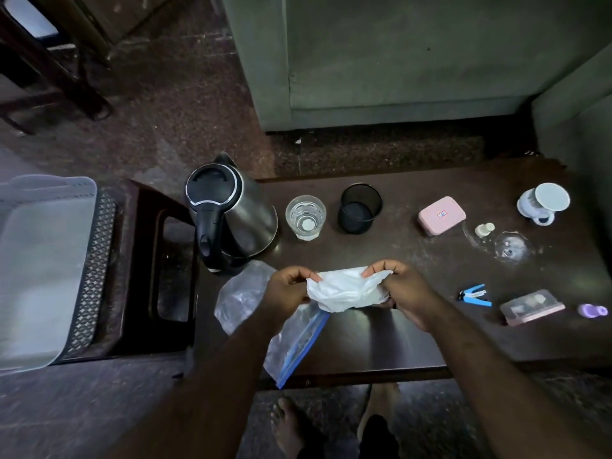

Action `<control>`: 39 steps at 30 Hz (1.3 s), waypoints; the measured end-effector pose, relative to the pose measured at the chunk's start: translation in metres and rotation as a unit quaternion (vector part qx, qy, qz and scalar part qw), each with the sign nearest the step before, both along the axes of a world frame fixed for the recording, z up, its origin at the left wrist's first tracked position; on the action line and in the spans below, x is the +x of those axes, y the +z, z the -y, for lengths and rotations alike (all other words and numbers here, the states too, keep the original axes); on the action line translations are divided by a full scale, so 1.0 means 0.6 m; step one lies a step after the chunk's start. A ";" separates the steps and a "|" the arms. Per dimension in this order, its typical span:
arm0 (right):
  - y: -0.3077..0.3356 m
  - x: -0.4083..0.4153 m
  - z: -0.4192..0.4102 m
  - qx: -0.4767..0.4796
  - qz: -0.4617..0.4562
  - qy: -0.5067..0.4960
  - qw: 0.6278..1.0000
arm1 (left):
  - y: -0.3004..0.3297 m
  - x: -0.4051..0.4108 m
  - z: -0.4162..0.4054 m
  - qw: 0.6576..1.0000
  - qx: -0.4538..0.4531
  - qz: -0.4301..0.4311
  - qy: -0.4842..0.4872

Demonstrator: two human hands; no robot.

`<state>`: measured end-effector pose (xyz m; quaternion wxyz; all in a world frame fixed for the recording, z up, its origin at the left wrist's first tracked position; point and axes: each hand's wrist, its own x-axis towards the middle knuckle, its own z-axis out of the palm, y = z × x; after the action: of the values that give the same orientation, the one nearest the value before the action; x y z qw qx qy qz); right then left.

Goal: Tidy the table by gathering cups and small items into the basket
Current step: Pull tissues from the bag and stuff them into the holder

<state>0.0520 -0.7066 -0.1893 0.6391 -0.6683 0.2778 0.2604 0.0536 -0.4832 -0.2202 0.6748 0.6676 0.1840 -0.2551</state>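
Note:
My left hand (287, 286) and my right hand (402, 286) both grip a crumpled white plastic bag (344, 289) just above the dark wooden table (414, 336). Under my left forearm lies a clear zip bag with a blue seal (294, 346), and a second clear bag (241, 293) rests beside it. A drinking glass (305, 217) and a black mesh cup (359, 208) stand further back on the table. The pale plastic basket (46, 270) sits on a stool to the left, apart from the table.
A steel kettle (228, 210) stands at the table's back left corner. To the right are a pink box (440, 215), a white cup-like item (543, 202), a small bottle (484, 230), a blue stapler (475, 294), a pink-edged case (531, 306) and a purple item (592, 309). A sofa is behind.

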 end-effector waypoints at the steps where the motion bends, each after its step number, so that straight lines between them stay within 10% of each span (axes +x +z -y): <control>1: 0.002 0.000 0.002 0.020 -0.004 0.001 1.000 | 0.001 -0.001 0.000 1.000 -0.002 0.001 0.003; 9: -0.004 0.000 0.002 0.027 -0.018 0.013 0.999 | -0.003 -0.008 -0.005 0.998 -0.034 -0.039 0.021; 12: 0.000 -0.001 -0.007 -0.040 0.051 0.010 0.998 | 0.003 -0.026 -0.005 0.974 0.180 0.138 0.012; 14: 0.004 0.002 -0.007 -0.063 0.078 -0.008 0.995 | 0.003 -0.043 -0.011 0.882 0.387 0.266 0.037; 16: 0.019 0.012 -0.003 -0.093 0.134 -0.024 0.986 | 0.001 -0.071 -0.027 0.855 0.466 0.224 0.032; 25: 0.108 0.106 0.017 -0.236 0.297 -0.091 0.921 | -0.045 -0.144 -0.036 0.878 0.421 0.125 -0.193; 39: 0.079 0.203 -0.021 -0.364 0.309 0.040 0.878 | -0.030 -0.031 0.077 0.789 0.467 0.147 -0.371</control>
<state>0.1737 -0.6938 -0.1417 0.3932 -0.9107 0.1144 -0.0533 0.0347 -0.5293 -0.2383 0.1533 0.9476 -0.0823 -0.2679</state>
